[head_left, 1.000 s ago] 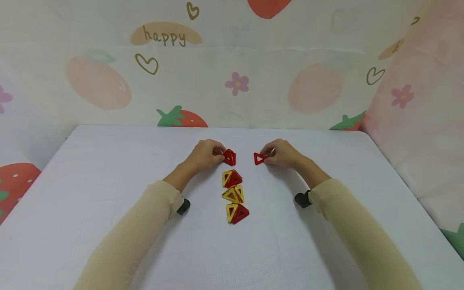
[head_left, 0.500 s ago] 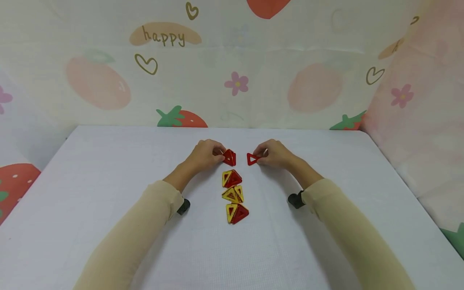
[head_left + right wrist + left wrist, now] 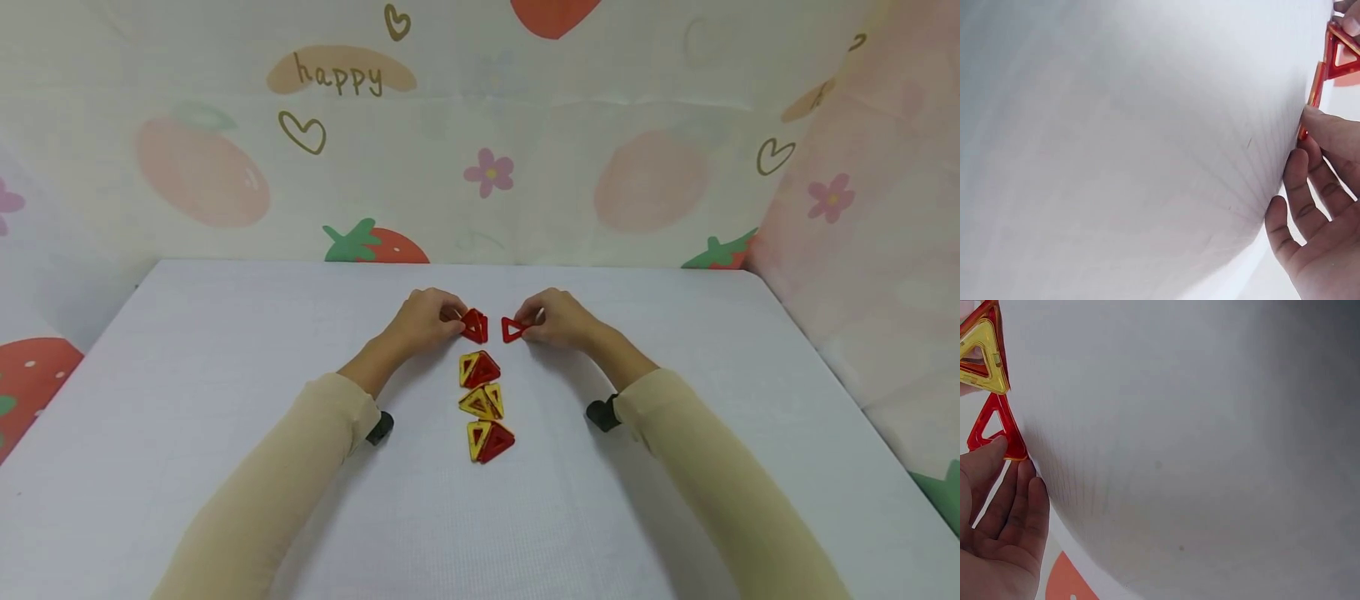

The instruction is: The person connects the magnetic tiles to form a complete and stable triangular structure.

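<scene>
In the head view my left hand pinches a red triangular magnetic tile piece that looks built up from several tiles. A small gap to its right, my right hand pinches a flat red triangle tile by one corner. The left wrist view shows thumb and fingers on a red triangle tile, with a yellow triangle tile above it. Seen edge-on in the right wrist view, the right hand's tile points toward the red piece at the left hand's fingers.
Toward the person, three small tile pyramids form a column: a yellow and red one, a yellow one and another yellow and red one. All lie on a white-covered table. A printed cloth hangs behind.
My right hand has slid left with its red triangle tile, narrowing the gap to the left hand's piece. The left hand and the three pyramids have stayed put.
</scene>
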`<move>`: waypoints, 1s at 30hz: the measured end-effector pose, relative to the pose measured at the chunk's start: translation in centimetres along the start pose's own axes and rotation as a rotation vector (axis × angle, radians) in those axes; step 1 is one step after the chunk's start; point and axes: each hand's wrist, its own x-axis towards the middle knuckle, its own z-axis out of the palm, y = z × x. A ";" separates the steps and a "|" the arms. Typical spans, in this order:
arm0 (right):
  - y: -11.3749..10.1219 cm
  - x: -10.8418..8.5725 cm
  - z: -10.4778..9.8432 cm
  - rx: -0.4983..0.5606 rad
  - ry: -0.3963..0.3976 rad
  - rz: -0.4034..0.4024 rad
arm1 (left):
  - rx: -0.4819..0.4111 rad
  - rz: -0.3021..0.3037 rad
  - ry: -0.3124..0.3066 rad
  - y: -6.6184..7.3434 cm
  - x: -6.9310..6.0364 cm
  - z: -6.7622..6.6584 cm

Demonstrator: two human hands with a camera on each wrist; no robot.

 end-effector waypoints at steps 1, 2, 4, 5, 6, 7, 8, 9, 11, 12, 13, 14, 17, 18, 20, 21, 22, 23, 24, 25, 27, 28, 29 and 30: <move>-0.1 0.0 0.0 0.000 -0.002 -0.001 | 0.000 -0.001 0.000 0.0 0.0 0.0; -0.1 0.1 0.1 -0.001 -0.003 -0.002 | -0.001 -0.001 0.000 0.0 0.0 0.0; -0.1 0.2 0.1 0.006 -0.006 0.004 | -0.001 -0.001 0.001 0.0 0.0 0.0; -0.1 0.2 0.2 0.013 -0.007 0.009 | 0.000 0.000 0.003 -0.1 0.0 0.1; -0.1 0.3 0.2 0.021 -0.007 0.015 | 0.001 0.001 0.004 -0.1 0.0 0.1; -0.1 0.3 0.2 0.029 -0.008 0.021 | 0.000 0.002 0.004 -0.1 0.0 0.1; -0.1 0.3 0.3 0.039 -0.008 0.028 | -0.001 0.002 0.005 -0.1 0.1 0.1; -0.1 0.4 0.3 0.048 -0.009 0.036 | -0.002 0.003 0.007 -0.2 0.1 0.1; -0.2 0.5 0.3 0.061 -0.010 0.047 | -0.003 0.002 0.008 -0.2 0.1 0.1; -0.2 0.5 0.3 0.065 -0.011 0.051 | -0.004 0.002 0.007 -0.1 0.1 0.1; -0.2 0.5 0.3 0.066 -0.012 0.052 | -0.005 0.001 0.007 -0.1 0.1 0.1; -0.2 0.6 0.3 0.066 -0.014 0.053 | -0.005 0.000 0.007 -0.1 0.1 0.1; -0.2 0.6 0.4 0.064 -0.016 0.052 | -0.008 -0.001 0.005 -0.2 0.1 0.1; -0.2 0.7 0.4 0.063 -0.016 0.051 | -0.008 0.000 0.004 -0.2 0.1 0.1; -0.3 0.7 0.4 0.061 -0.016 0.048 | -0.010 0.000 0.004 -0.3 0.2 0.1; -0.3 0.7 0.4 0.061 -0.016 0.047 | -0.009 0.001 0.004 -0.3 0.2 0.1; -0.4 0.7 0.5 0.059 -0.015 0.044 | -0.010 0.001 0.004 -0.3 0.2 0.1; -0.4 0.7 0.5 0.058 -0.014 0.041 | -0.010 0.002 0.004 -0.3 0.2 0.1; -0.4 0.8 0.5 0.058 -0.014 0.038 | -0.010 0.002 0.004 -0.3 0.2 0.1; -0.4 0.8 0.5 0.055 -0.013 0.033 | -0.010 0.001 0.004 -0.3 0.2 0.1; -0.5 0.8 0.6 0.054 -0.012 0.029 | -0.010 0.002 0.004 -0.3 0.1 0.1; -0.5 0.9 0.6 0.052 -0.012 0.026 | -0.011 0.003 0.005 -0.2 0.1 0.1; -0.6 0.9 0.6 0.051 -0.013 0.026 | -0.010 0.003 0.006 -0.2 0.1 0.1; -0.7 0.9 0.6 0.051 -0.014 0.028 | -0.010 0.003 0.006 -0.2 0.1 0.1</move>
